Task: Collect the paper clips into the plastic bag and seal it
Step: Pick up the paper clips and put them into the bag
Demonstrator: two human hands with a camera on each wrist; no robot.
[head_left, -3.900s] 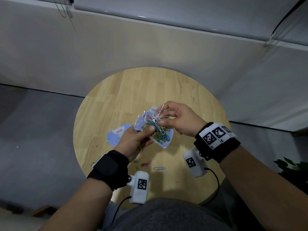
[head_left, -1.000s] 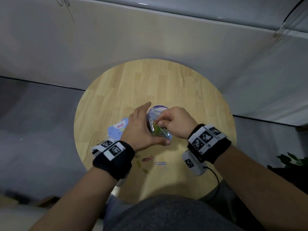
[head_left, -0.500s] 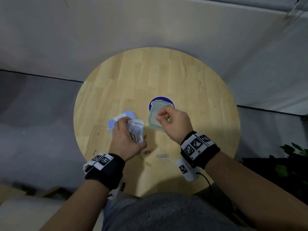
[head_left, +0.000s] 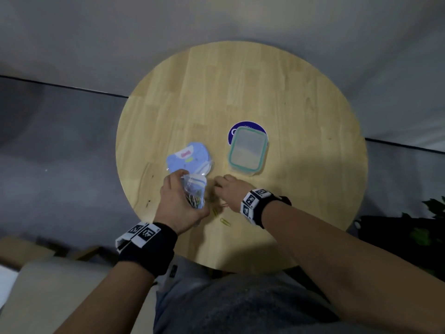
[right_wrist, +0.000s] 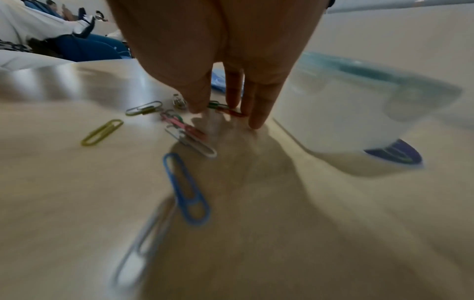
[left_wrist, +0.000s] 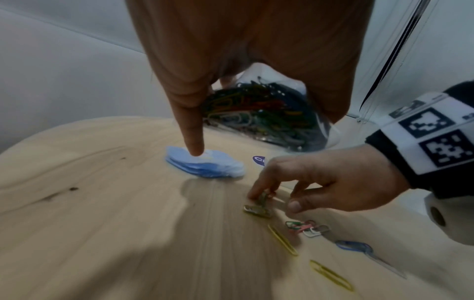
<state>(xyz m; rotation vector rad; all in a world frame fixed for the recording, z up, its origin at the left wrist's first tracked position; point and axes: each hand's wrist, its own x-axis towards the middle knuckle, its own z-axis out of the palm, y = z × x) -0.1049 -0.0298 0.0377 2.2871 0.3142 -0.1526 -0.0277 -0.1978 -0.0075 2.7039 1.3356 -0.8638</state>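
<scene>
Clips (right_wrist: 185,188) lie loose on the table (head_left: 301,112) nearest you. Just beyond them your right hand (head_left: 231,192) pinches at one clip; beside it your left hand (head_left: 179,206) grips the clip-filled bag (head_left: 193,192). Farther off stands the box (head_left: 248,151).

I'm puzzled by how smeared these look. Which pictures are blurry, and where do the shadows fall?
Right wrist view: the blue paper clip nearest the camera is streaked, and the right hand shadows the table. Left wrist view: wood grain smears near the lens. Head view: dim, with the round table's edge bowed.
</scene>
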